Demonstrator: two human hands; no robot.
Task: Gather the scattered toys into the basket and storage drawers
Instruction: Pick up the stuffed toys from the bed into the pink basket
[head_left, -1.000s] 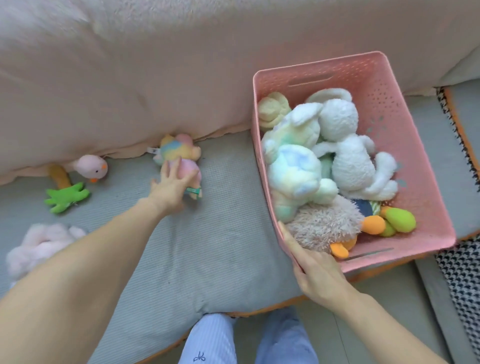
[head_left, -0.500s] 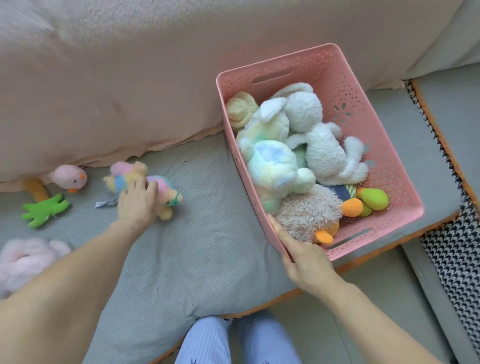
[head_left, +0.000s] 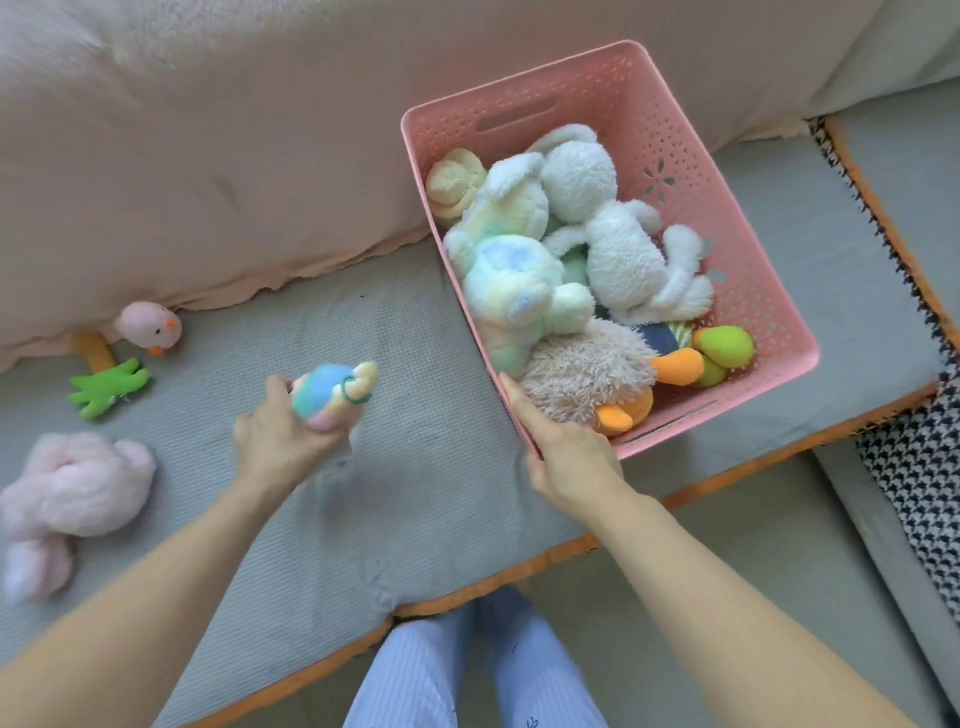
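Observation:
My left hand (head_left: 280, 441) grips a small pastel rainbow plush (head_left: 332, 392) and holds it just above the grey sofa cushion (head_left: 426, 493), left of the basket. The pink plastic basket (head_left: 675, 171) sits on the cushion at the right, with my right hand (head_left: 566, 457) gripping its near left corner. Inside lie a white bunny (head_left: 618, 249), a tie-dye plush (head_left: 514, 280), a tan fuzzy plush (head_left: 587, 374) and several smaller toys. Loose on the cushion are a pink chick toy (head_left: 148, 325), a green plush piece (head_left: 106, 387) and a fluffy pink plush (head_left: 72, 488).
A large beige blanket (head_left: 208, 156) covers the sofa back behind the toys. A black-and-white houndstooth cloth (head_left: 919, 467) hangs at the right edge. My legs in striped blue trousers (head_left: 467, 670) stand at the cushion's orange-trimmed front edge.
My left hand picked the rainbow plush up from near the blanket and carried it toward me and toward the basket. My right hand kept its hold on the basket corner.

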